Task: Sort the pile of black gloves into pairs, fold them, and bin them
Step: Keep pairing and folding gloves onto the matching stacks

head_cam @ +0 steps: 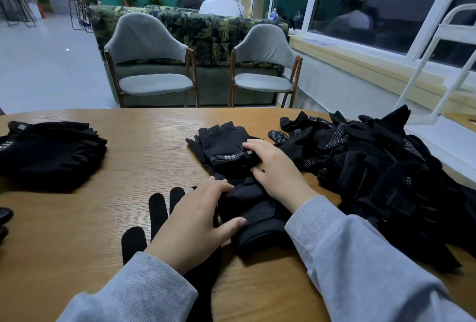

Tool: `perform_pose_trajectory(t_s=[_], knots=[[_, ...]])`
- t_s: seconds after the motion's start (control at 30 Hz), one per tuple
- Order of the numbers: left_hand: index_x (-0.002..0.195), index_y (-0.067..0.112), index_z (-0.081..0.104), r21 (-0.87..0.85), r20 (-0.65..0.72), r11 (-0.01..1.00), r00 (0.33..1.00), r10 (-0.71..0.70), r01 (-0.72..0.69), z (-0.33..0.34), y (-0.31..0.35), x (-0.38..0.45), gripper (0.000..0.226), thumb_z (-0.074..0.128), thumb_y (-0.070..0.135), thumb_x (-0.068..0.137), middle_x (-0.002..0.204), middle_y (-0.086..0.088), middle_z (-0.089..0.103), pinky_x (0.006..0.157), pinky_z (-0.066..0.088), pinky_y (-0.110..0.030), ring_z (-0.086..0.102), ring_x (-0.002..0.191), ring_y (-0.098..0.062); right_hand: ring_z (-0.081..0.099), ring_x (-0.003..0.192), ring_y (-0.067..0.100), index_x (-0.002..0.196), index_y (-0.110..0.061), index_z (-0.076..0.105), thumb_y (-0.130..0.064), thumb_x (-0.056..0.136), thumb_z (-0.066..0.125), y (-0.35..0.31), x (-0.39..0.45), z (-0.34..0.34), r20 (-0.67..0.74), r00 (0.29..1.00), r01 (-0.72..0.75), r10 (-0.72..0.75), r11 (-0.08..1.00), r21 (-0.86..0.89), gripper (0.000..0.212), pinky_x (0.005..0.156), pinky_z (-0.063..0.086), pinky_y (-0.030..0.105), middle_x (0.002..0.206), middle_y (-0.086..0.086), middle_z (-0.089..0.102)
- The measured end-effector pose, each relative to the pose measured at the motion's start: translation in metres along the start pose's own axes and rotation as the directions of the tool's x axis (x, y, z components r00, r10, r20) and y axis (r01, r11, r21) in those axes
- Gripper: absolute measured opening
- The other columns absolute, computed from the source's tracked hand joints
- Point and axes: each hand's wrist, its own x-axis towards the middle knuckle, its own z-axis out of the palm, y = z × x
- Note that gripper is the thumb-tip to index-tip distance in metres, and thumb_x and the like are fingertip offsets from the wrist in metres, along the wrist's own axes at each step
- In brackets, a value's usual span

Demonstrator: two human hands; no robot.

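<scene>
While both hands lie on the work at table centre, the entry stands thus.

Hands: 2. Left hand (195, 221), fingers fairly straight, presses on the near end of the fingerless glove pair (231, 157), thumb against its cuff. Right hand (277, 169), fingers lightly bent, rests on the pair by the strap; whether it pinches the cloth I cannot tell.

Loose full-finger glove (157, 218): 1, partly under the left hand.

Folded stack (51, 151): 1, far left on the wooden table (128, 193); count within not readable.

Unsorted pile (381, 167): 1, just right of the right hand; gloves too tangled to count.

Bin: none in view.

Risks, as judged: the fold may spring open if pressure lifts early; the loose glove may be dragged along by the left wrist; the pair, close to the pile, may snag a stray glove and mismatch.
</scene>
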Motion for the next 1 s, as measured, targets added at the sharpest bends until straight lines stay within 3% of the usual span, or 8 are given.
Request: perform_pose_trajectory(t_s=[0.1, 0.17, 0.33, 0.43, 0.6, 0.7, 0.83, 1.0], knots=[[0.135, 0.034, 0.033, 0.090, 0.042, 0.996, 0.999, -0.028, 0.024, 0.001, 0.000, 0.001, 0.084, 0.037, 0.081, 0.065, 0.136, 0.019, 0.042, 0.111, 0.021, -0.028, 0.033, 0.127, 0.000, 0.047, 0.122, 0.021, 0.129, -0.012, 0.054, 0.007, 0.079, 0.053, 0.005, 0.004, 0.003, -0.046, 0.999, 0.021, -0.020, 1.000, 0.023, 0.053, 0.105, 0.036, 0.032, 0.131, 0.003, 0.054], [0.135, 0.034, 0.033, 0.095, 0.022, 0.995, 0.999, -0.044, 0.041, 0.001, 0.000, 0.001, 0.095, 0.022, 0.083, 0.055, 0.133, 0.021, 0.043, 0.109, 0.023, -0.025, 0.035, 0.122, 0.001, 0.053, 0.113, 0.022, 0.121, -0.006, 0.060, 0.008, 0.079, 0.052, 0.006, 0.004, 0.003, -0.111, 0.993, 0.044, -0.035, 0.996, 0.077, 0.046, 0.099, 0.038, 0.027, 0.120, 0.007, 0.060], [0.136, 0.035, 0.032, 0.077, -0.008, 0.996, 0.999, -0.054, 0.054, 0.003, -0.002, 0.000, 0.098, 0.022, 0.084, 0.052, 0.134, 0.020, 0.042, 0.105, 0.026, -0.021, 0.036, 0.123, -0.002, 0.053, 0.094, 0.005, 0.100, -0.003, 0.067, 0.004, 0.080, 0.058, 0.002, 0.000, -0.002, -0.327, 0.945, 0.098, -0.015, 0.966, 0.240, 0.023, 0.085, 0.035, 0.004, 0.101, 0.007, 0.064], [0.137, 0.034, 0.031, 0.052, -0.002, 0.997, 0.999, -0.050, 0.050, 0.003, -0.002, 0.000, 0.099, 0.027, 0.084, 0.052, 0.136, 0.019, 0.041, 0.106, 0.026, -0.021, 0.036, 0.125, -0.003, 0.052, 0.105, 0.007, 0.096, -0.002, 0.063, 0.007, 0.080, 0.059, 0.000, -0.003, -0.006, -0.291, 0.954, 0.045, 0.070, 0.928, 0.371, 0.020, 0.083, 0.036, 0.000, 0.112, 0.004, 0.059], [0.141, 0.032, 0.024, -0.089, -0.093, 0.996, 0.995, -0.034, 0.026, 0.001, 0.002, -0.002, 0.087, 0.069, 0.055, 0.071, 0.142, 0.014, 0.036, 0.108, 0.028, -0.024, 0.035, 0.129, -0.005, 0.049, 0.119, 0.013, 0.088, -0.005, 0.059, 0.011, 0.074, 0.063, 0.002, -0.010, -0.011, -0.292, 0.956, 0.097, 0.010, 0.931, 0.351, 0.021, 0.091, 0.037, 0.004, 0.125, 0.005, 0.054], [0.140, 0.046, 0.012, -0.202, -0.226, 0.977, 0.974, 0.013, -0.060, 0.000, 0.000, -0.001, 0.092, 0.072, 0.046, 0.070, 0.149, 0.011, 0.017, 0.103, 0.037, -0.025, 0.044, 0.124, -0.007, 0.049, 0.119, 0.010, 0.086, -0.004, 0.060, 0.009, 0.071, 0.064, 0.002, -0.014, -0.016, -0.340, 0.938, 0.180, -0.073, 0.938, 0.295, 0.020, 0.097, 0.036, 0.010, 0.127, 0.009, 0.055], [0.134, 0.060, 0.011, -0.267, -0.304, 0.949, 0.949, 0.081, -0.167, -0.004, 0.006, -0.002, 0.080, 0.060, 0.045, 0.073, 0.149, 0.022, 0.008, 0.088, 0.031, 0.003, 0.046, 0.115, 0.012, 0.047, 0.122, 0.004, 0.087, -0.007, 0.060, 0.002, 0.072, 0.064, -0.004, -0.028, -0.027, -0.345, 0.930, 0.243, -0.129, 0.919, 0.311, 0.018, 0.100, 0.038, 0.016, 0.130, 0.004, 0.053], [0.127, 0.050, 0.032, -0.307, -0.303, 0.924, 0.944, 0.130, -0.226, 0.001, 0.004, 0.001, 0.066, 0.064, 0.011, 0.084, 0.146, 0.025, 0.018, 0.096, 0.039, -0.010, 0.048, 0.116, 0.009, 0.046, 0.128, 0.011, 0.088, -0.008, 0.060, -0.008, 0.077, 0.064, -0.006, -0.051, -0.039, -0.311, 0.937, 0.274, -0.158, 0.885, 0.377, 0.012, 0.102, 0.042, 0.032, 0.134, 0.005, 0.051]])
